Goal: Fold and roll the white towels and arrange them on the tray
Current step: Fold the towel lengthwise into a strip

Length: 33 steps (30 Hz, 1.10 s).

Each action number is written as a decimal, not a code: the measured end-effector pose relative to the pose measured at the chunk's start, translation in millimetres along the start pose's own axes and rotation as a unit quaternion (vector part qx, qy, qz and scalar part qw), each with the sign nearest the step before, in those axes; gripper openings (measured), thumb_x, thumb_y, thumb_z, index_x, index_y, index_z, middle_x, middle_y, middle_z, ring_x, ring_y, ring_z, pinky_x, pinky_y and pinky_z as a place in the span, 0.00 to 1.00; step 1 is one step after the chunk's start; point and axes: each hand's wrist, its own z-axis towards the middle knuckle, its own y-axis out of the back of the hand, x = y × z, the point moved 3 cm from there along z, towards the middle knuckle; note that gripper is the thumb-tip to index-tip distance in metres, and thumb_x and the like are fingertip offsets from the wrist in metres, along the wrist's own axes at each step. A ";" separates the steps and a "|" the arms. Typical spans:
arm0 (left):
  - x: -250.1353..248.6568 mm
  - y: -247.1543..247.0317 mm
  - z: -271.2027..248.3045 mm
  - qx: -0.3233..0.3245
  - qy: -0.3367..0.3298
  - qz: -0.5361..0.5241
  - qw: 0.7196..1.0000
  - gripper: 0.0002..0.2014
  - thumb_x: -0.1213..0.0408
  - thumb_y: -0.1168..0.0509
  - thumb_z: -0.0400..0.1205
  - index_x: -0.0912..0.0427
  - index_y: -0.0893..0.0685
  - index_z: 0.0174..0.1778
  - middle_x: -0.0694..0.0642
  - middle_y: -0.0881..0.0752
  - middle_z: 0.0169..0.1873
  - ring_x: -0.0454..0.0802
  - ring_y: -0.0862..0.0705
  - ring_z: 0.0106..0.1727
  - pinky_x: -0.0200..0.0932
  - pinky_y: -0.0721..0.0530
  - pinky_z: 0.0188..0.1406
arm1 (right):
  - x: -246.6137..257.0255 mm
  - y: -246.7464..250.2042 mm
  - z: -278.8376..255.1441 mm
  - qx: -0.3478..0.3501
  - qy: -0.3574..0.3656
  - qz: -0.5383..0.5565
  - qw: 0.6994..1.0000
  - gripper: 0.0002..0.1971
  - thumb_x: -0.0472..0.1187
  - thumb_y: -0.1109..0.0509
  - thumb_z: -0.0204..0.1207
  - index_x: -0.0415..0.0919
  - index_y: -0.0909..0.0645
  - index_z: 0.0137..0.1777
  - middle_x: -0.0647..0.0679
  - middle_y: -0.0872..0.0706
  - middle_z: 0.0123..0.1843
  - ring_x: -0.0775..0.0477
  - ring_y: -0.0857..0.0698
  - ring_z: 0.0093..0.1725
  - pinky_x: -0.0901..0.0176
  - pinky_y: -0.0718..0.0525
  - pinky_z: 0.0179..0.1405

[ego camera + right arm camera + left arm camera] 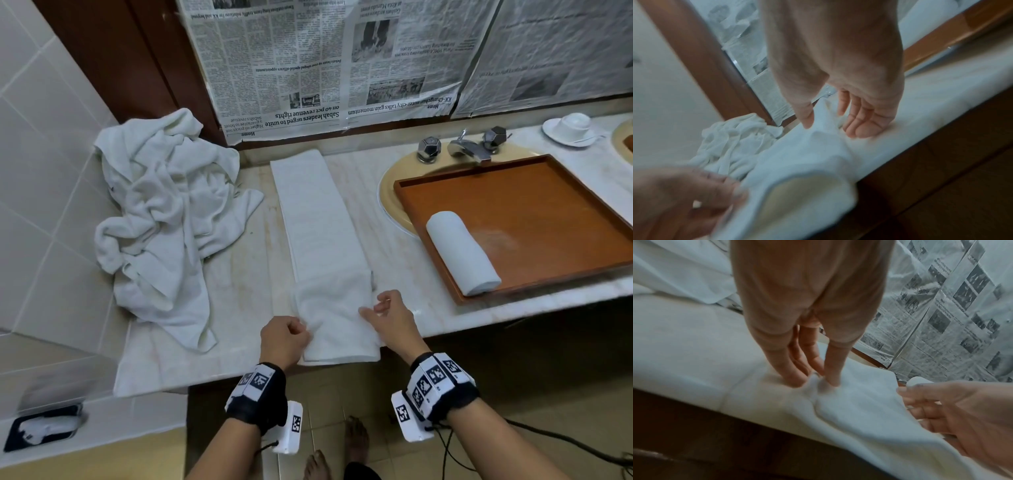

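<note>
left hand (pixel 284 339) pinches the soft, limp towel (pixel 329 240) at its near fold; right hand (pixel 394 318) fingers, loosely spread, touch its opposite edge.

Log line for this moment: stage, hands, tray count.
stage: starting roll at near end of folded towel | left hand: pinching towel | right hand: open on towel | wooden tray: one rolled towel
</note>
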 end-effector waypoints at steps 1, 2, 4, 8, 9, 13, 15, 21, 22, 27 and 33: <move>2.0 1.4 -3.2 0.015 0.006 -0.003 1.000 0.06 0.68 0.25 0.73 0.64 0.12 0.32 0.49 0.10 0.36 0.39 0.16 0.42 0.37 0.23 0.45 | 3.3 0.0 1.2 -0.001 -0.011 0.021 1.000 0.22 0.51 0.23 0.77 0.46 0.29 0.63 0.51 0.19 0.54 0.51 0.19 0.53 0.60 0.22 0.50; 3.1 2.7 -7.3 0.027 0.007 0.002 1.000 0.04 0.69 0.25 0.73 0.62 0.12 0.33 0.48 0.10 0.38 0.40 0.15 0.45 0.37 0.22 0.47 | 5.7 -0.1 2.3 0.004 -0.016 0.022 1.000 0.21 0.50 0.24 0.78 0.46 0.28 0.63 0.51 0.19 0.53 0.51 0.18 0.52 0.61 0.23 0.47; 4.8 3.1 -14.9 0.048 -0.013 0.029 0.998 0.07 0.72 0.27 0.72 0.58 0.15 0.31 0.49 0.11 0.40 0.45 0.14 0.46 0.37 0.20 0.46 | 7.7 1.2 2.7 0.022 -0.012 -0.022 0.999 0.15 0.46 0.26 0.79 0.43 0.24 0.61 0.52 0.18 0.50 0.50 0.18 0.50 0.65 0.24 0.40; 15.1 0.7 -29.2 0.118 -0.039 0.100 0.987 0.07 0.73 0.28 0.71 0.56 0.17 0.34 0.52 0.13 0.40 0.47 0.15 0.44 0.33 0.18 0.41 | -4.3 3.5 -9.3 0.129 -0.026 -0.117 0.984 0.18 0.38 0.27 0.78 0.42 0.22 0.66 0.49 0.17 0.58 0.47 0.20 0.58 0.61 0.22 0.55; 18.6 0.6 -30.3 0.132 -0.035 0.101 0.985 0.08 0.71 0.25 0.70 0.56 0.17 0.35 0.52 0.12 0.41 0.46 0.16 0.42 0.31 0.19 0.38 | -6.8 5.6 -14.2 0.154 -0.035 -0.143 0.977 0.19 0.38 0.26 0.76 0.42 0.22 0.67 0.50 0.17 0.60 0.48 0.20 0.59 0.60 0.22 0.57; 15.3 8.9 -23.7 0.059 -0.021 0.041 0.997 0.13 0.57 0.23 0.74 0.58 0.18 0.44 0.54 0.14 0.42 0.48 0.17 0.43 0.37 0.20 0.40 | -12.6 16.7 -23.6 0.157 -0.042 -0.210 0.964 0.10 0.45 0.24 0.76 0.45 0.22 0.51 0.51 0.16 0.50 0.51 0.17 0.49 0.63 0.21 0.46; 6.1 7.6 -17.4 0.021 -0.031 0.029 0.999 0.14 0.53 0.26 0.78 0.57 0.19 0.51 0.51 0.15 0.45 0.49 0.16 0.48 0.39 0.22 0.46 | -9.1 19.1 -25.3 0.104 -0.021 -0.229 0.968 0.14 0.54 0.27 0.78 0.44 0.23 0.46 0.49 0.18 0.44 0.51 0.19 0.42 0.62 0.23 0.41; -8.1 -15.7 -5.2 -0.006 -0.086 0.105 0.991 0.17 0.59 0.34 0.84 0.57 0.24 0.68 0.56 0.22 0.57 0.54 0.20 0.57 0.42 0.24 0.53 | -4.0 9.5 -21.6 0.074 0.010 -0.306 0.949 0.13 0.54 0.33 0.82 0.45 0.24 0.45 0.49 0.19 0.41 0.51 0.19 0.41 0.61 0.22 0.42; -6.5 -16.0 -3.8 -0.007 -0.083 0.109 0.991 0.16 0.62 0.35 0.84 0.57 0.23 0.68 0.56 0.22 0.57 0.53 0.21 0.57 0.42 0.24 0.53 | -5.6 9.1 -19.9 0.090 0.000 -0.320 0.943 0.12 0.53 0.32 0.81 0.45 0.23 0.46 0.49 0.19 0.42 0.50 0.18 0.42 0.60 0.20 0.43; 2.6 -9.2 7.2 -0.017 -0.072 0.121 0.990 0.18 0.73 0.40 0.82 0.57 0.23 0.68 0.55 0.22 0.59 0.52 0.22 0.57 0.41 0.23 0.55 | 6.6 16.6 -8.8 0.004 0.062 -0.258 0.964 0.09 0.53 0.32 0.82 0.49 0.23 0.51 0.53 0.18 0.47 0.56 0.19 0.46 0.62 0.19 0.47; -10.0 -17.4 31.8 -0.014 -0.173 0.254 0.951 0.26 0.49 0.47 0.87 0.43 0.38 0.84 0.46 0.39 0.84 0.54 0.40 0.83 0.59 0.32 0.76 | 32.1 -21.6 16.6 0.012 0.245 -0.237 0.940 0.31 0.61 0.51 0.82 0.45 0.29 0.78 0.50 0.25 0.77 0.50 0.28 0.76 0.59 0.35 0.75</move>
